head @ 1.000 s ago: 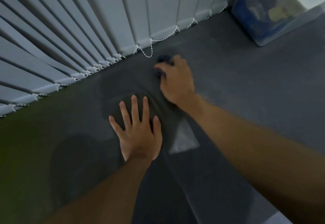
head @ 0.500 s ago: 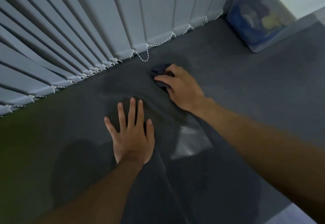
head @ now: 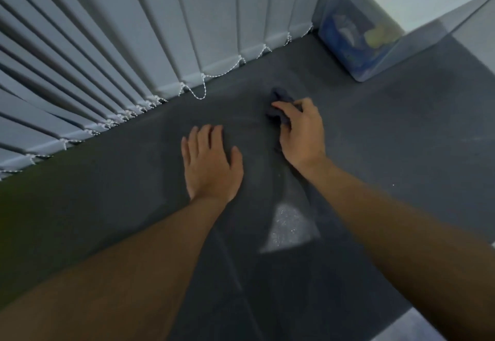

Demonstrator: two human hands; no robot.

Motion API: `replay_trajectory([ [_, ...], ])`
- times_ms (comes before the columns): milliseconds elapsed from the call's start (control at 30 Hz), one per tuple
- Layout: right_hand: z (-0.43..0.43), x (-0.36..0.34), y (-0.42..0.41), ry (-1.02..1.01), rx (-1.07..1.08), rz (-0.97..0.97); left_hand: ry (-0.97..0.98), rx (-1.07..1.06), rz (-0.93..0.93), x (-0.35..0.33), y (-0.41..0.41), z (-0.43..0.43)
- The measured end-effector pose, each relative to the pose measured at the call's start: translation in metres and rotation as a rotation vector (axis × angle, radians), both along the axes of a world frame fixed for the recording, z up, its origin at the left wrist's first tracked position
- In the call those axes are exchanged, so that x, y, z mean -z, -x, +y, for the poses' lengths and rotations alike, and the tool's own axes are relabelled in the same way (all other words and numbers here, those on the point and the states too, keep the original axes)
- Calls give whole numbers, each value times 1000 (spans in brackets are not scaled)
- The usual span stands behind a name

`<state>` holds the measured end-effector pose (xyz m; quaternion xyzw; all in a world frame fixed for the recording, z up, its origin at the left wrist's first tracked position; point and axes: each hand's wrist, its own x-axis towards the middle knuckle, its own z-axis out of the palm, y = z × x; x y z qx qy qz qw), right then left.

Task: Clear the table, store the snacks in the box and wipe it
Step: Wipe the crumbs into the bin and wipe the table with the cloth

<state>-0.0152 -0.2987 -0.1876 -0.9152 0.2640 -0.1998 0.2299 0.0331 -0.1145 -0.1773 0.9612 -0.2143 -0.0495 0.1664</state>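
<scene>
Mid-wipe, right grip (head: 300,131) pinched the cloth (head: 278,98) on counter (head: 401,153); left grip (head: 211,163) lay flat, fingers straight. Probably needed even pressure & overlapping strokes.

One wide-angle camera, worn on the head, looks forward and steeply down onto the dark grey matte tabletop (head: 401,153) from close above. The left hand (head: 211,163) and the right hand (head: 302,134), gripping a crumpled dark blue cloth (head: 278,96), lie near frame centre. Pale grey vertical blind slats (head: 134,32) fill the upper left, and a clear plastic storage box (head: 375,70) stands farthest, upper right.
</scene>
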Motion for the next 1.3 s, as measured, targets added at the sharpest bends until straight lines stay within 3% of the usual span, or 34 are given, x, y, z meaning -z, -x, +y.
replay_trajectory([
  [67, 16, 2, 5, 12, 19, 10, -71, 55, 50, 9, 0, -26],
  [167, 6, 3, 11, 22, -221, 4, -270, 67, -6, 23, 4, -36],
  [233, -25, 3, 2, 84, -243, -14, -286, 56, -22, 25, 4, -36],
  [367, -75, 2, -41, -31, 249, -7, -308, 49, -25, 24, 3, -39],
  [400, -73, 2, -50, -51, 281, -7, -311, 47, -25, 24, 4, -39],
  [433, -67, 2, -56, -48, 211, -7, -312, 48, -28, 23, 4, -39],
  [533, -53, 2, -54, 25, -303, 27, -319, 46, -29, 23, 4, -39],
  [600, -74, -1, -57, 90, -405, 27, -334, 47, -26, 22, 4, -39],
  [767, -114, -2, -71, 54, 136, 75, -341, 49, -22, 22, 4, -41],
  [833, -86, -1, -58, 53, 15, 61, -334, 46, -29, 23, 4, -40],
  [967, -65, 6, 0, 111, -459, 29, -329, 46, -33, 24, 3, -39],
  [1000, -75, 6, 9, 122, -432, 16, -319, 46, -38, 24, 4, -39],
  [1133, -99, 6, 37, 65, 107, 39, -234, 67, -36, 21, 6, -39],
  [1167, -88, 5, 44, 50, 123, 28, -205, 81, -44, 20, 7, -39],
  [1300, -20, 5, 91, 59, -297, -11, -82, 150, -128, 19, 10, -38],
])
